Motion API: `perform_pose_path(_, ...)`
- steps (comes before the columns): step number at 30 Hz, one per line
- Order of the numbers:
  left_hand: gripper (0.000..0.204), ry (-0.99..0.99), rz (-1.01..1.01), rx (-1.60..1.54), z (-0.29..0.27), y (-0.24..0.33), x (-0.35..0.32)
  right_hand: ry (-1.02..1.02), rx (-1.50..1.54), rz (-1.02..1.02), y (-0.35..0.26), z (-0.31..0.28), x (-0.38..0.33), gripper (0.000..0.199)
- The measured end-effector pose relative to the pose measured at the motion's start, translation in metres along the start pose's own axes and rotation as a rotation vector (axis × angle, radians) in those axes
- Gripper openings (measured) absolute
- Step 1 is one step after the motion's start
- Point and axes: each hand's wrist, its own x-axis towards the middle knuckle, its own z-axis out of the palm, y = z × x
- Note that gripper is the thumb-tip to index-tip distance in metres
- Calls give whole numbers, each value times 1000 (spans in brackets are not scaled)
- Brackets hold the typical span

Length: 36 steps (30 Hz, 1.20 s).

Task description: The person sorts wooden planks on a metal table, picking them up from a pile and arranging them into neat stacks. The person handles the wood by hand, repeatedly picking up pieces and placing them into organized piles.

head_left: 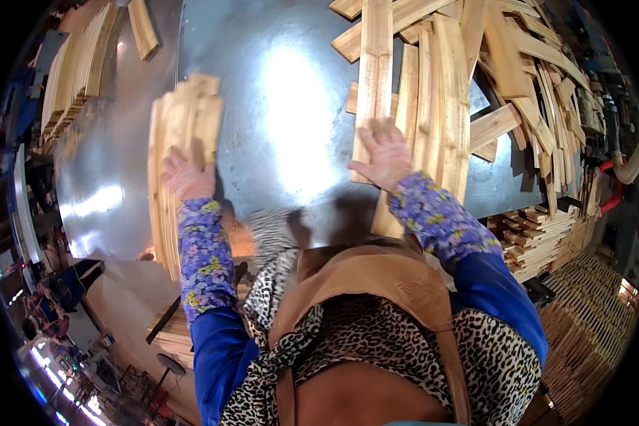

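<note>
My left hand [189, 174] lies with its fingers stretched out on a small group of pale wooden slats [186, 117]. These slats lie side by side with uneven ends, and their near ends stick out past the metal table's [245, 135] front edge. To the right, my right hand [385, 155] rests flat, thumb apart, on the near part of a long wooden board [375, 64]. Several more slats [451, 106] lie lengthwise just right of that board. Both hands look slightly blurred, and neither is wrapped around the wood.
A loose heap of boards [539, 50] covers the table's far right. A neat row of slats [78, 67] stands at the far left, near a single slat [143, 28]. Stacked wood [536, 238] sits below the right edge. Another person [53, 298] is at the lower left.
</note>
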Motion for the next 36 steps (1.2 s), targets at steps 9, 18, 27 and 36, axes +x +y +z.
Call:
perform_pose_path(9,65,79,-235,-160,-7,-34,26,-123,139,411,-17,-26,7,120)
perform_pose_path(18,107,-247,-31,-1083,-81,289,-87,45,325,-2,38,-72,-51,87)
perform_pose_path(27,90,-99,110,-1047,-71,302,-86,-68,375,603,161,-85,-62,116)
perform_pose_path(36,106,-721,222,-2013,-129,293,-162,-185,1677,70,70,-68,-20,82)
